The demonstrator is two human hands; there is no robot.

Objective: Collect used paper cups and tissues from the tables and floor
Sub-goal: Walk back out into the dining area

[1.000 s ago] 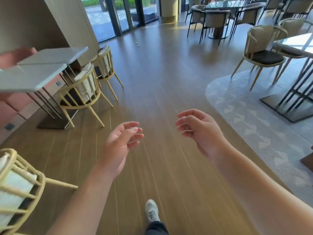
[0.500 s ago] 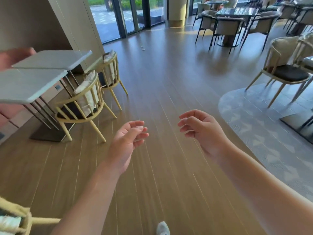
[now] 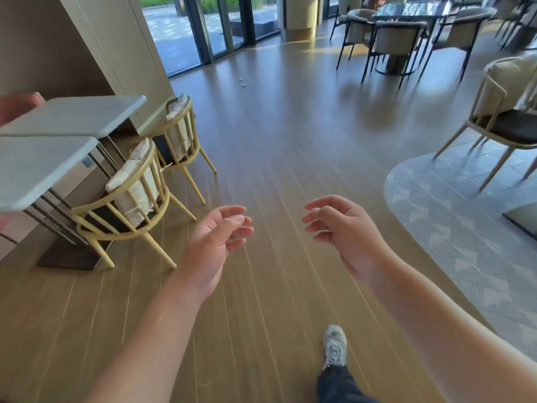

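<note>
A small white scrap of litter (image 3: 242, 82) lies far ahead on the wooden floor, near the glass doors; it is too small to tell whether it is tissue or a cup. My left hand (image 3: 216, 242) hovers in front of me above the floor, fingers loosely curled, holding nothing. My right hand (image 3: 343, 231) hovers beside it in the same relaxed way, also empty. Both hands are far from the litter.
Two grey-topped tables (image 3: 43, 161) with two yellow cushioned chairs (image 3: 130, 205) stand on the left. A chair (image 3: 505, 123) on a patterned grey floor area (image 3: 465, 228) is at right. More chairs and a dark table (image 3: 406, 13) stand far back. My shoe (image 3: 334, 347) steps on the floor.
I have walked forward: the tables and chairs on the left have come closer and the litter is nearer. My right foot has stepped into view. Both hands keep the same pose.
</note>
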